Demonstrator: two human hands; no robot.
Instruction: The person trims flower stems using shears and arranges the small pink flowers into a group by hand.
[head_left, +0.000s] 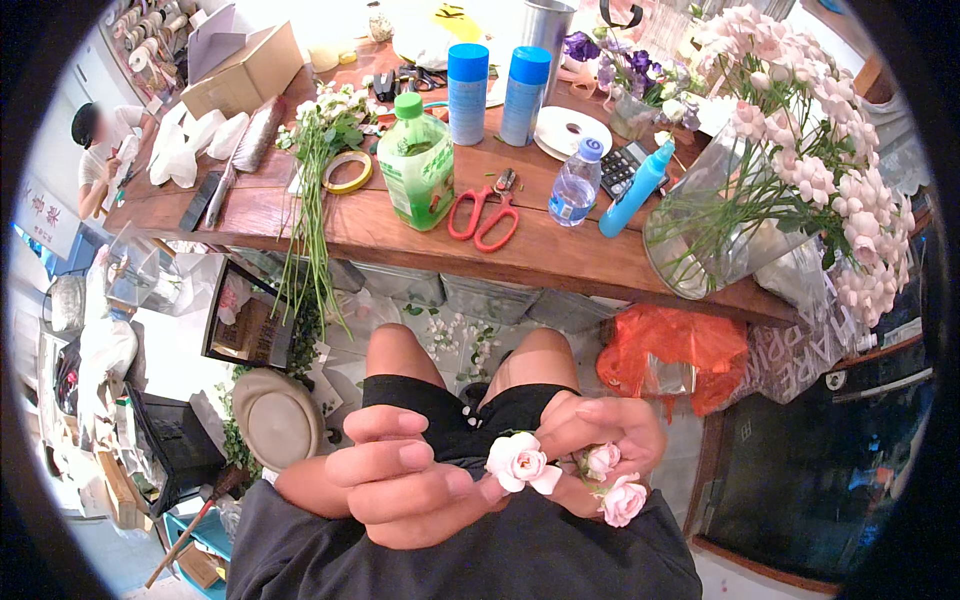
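Note:
My right hand (611, 442) holds small pale pink roses in front of my lap. One open rose (523, 463) faces up between my two hands, with two smaller roses (621, 500) beside my right fingers. My left hand (416, 480) has its thumb and a fingertip at the petals of the open rose; whether it grips them is hard to tell. The stems are mostly hidden by my right hand. Red-handled shears (484, 217) lie on the wooden table beyond my knees, near a green plastic bottle (416, 169).
A large glass vase (675, 262) of pink roses leans at the table's right end. Cut white flowers (319, 150) hang stems-first over the edge. Blue spray cans (469, 97), a water bottle (575, 184) and a tape roll (347, 172) stand or lie there. Another person (101, 150) is at far left.

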